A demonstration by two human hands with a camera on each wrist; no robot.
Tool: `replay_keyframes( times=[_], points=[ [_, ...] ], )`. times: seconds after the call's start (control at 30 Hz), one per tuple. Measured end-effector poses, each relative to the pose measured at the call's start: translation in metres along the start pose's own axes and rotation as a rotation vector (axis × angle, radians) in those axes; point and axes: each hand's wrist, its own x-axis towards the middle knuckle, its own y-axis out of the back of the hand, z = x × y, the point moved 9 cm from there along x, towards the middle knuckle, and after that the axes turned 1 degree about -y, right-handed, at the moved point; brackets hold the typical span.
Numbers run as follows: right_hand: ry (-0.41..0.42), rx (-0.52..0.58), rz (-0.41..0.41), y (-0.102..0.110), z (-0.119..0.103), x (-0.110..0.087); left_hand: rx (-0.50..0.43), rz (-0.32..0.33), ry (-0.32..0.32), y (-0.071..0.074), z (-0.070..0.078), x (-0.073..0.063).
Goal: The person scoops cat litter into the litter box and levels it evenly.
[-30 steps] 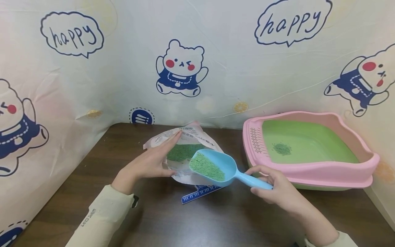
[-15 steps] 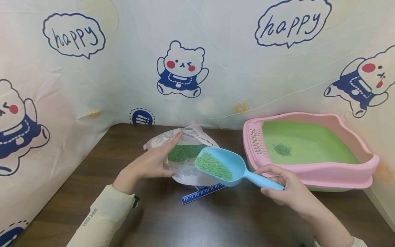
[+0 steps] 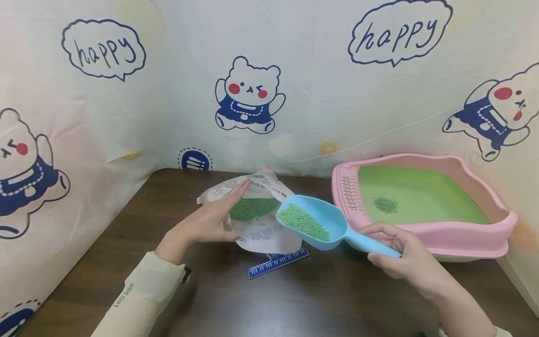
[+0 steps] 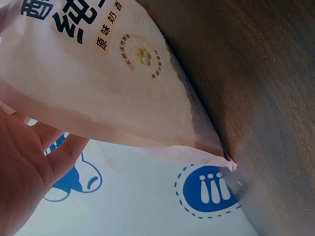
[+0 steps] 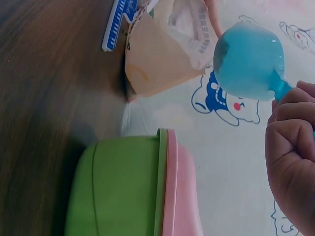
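My right hand (image 3: 410,260) grips the handle of a light-blue scoop (image 3: 334,220). Green litter pellets (image 3: 304,222) fill the scoop's front part. The scoop hangs in the air at the right side of a pale bag (image 3: 269,238), whose mouth gapes and shows more green pellets (image 3: 252,209) inside. My left hand (image 3: 206,227) is spread at the bag's mouth, thumb at the near edge and fingers along the far side. In the left wrist view, the printed bag (image 4: 113,93) hides part of those fingers. The right wrist view shows the scoop's underside (image 5: 248,64).
A litter box (image 3: 455,238) with a pink rim and green base stands at the right, with a small pile of pellets (image 3: 385,204) inside. A blue sealing clip (image 3: 278,263) lies in front of the bag. A printed curtain (image 3: 311,117) borders the brown table (image 3: 269,299).
My right hand has moved the loaded scoop rightward and slightly upward, away from the bag's mouth. More of the bag's front shows. The left hand has stayed nearly in place.
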Motion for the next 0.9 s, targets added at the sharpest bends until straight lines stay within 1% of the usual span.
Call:
replay_keyframes(
  times=[0.1, 0.23, 0.47, 0.57, 0.77, 0.9],
  points=[
    [0.022, 0.019, -0.003, 0.004, 0.0, -0.003, -0.012, -0.01, 0.002, -0.002, 0.0, 0.0],
    [0.039, 0.024, 0.002, 0.01, 0.001, -0.005, -0.006, -0.013, 0.003, -0.003, 0.0, -0.001],
    [0.039, 0.049, 0.026, 0.024, 0.005, -0.012, -0.001, -0.01, 0.015, -0.002, -0.001, -0.004],
    [0.037, 0.039, 0.046, 0.032, 0.008, -0.016, -0.008, -0.009, 0.02, -0.002, -0.002, -0.005],
    [0.025, 0.007, 0.097, 0.049, 0.017, -0.025, -0.034, -0.014, 0.006, -0.004, -0.001, -0.005],
    [0.037, 0.019, 0.12, 0.059, 0.021, -0.03, -0.037, -0.02, 0.011, -0.004, -0.001, -0.007]
  ],
)
